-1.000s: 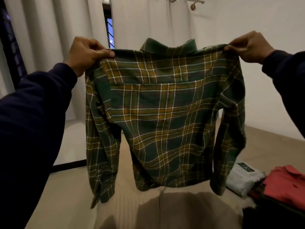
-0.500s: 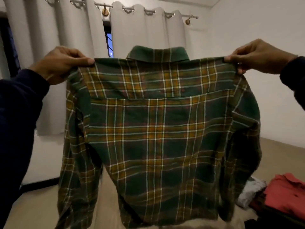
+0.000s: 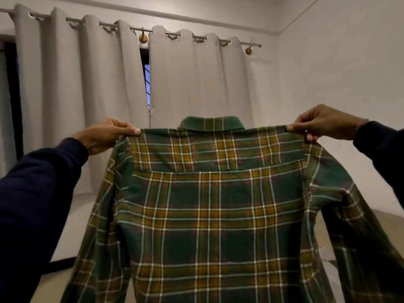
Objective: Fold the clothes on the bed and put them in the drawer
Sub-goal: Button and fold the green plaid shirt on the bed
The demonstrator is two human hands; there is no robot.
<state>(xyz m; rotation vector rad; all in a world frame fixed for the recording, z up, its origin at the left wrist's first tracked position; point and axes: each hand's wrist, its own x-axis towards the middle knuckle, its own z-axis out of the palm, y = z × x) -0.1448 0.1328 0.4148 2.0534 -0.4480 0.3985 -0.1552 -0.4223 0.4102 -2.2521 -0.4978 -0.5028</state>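
**One plaid shirt held up by both shoulders**

One shirt point(image 3: 209, 215), green plaid with yellow and white lines, hangs spread in the air in front of the person, back panel toward the camera, collar up. Its hem runs off the bottom edge. Two long sleeves hang down, one at each side.

Two hands in view. Left hand point(image 3: 105, 135) pinches the left shoulder seam, thumb on top, fingers curled behind the cloth. Right hand point(image 3: 323, 122) pinches the right shoulder seam the same way, fingers curled over the edge. Both arms wear dark navy sleeves point(image 3: 32, 204).

Behind: two pale curtain point(image 3: 192, 79) panels on one metal rod point(image 3: 140, 29), hung by eyelets, with a narrow gap between them showing a strip of window point(image 3: 147, 84). Two brass-coloured rod holders. White wall point(image 3: 338, 73) at the right. A strip of tan surface shows low on the right, past the sleeve.

No labels, brands or readable writing on the shirt or anywhere else.
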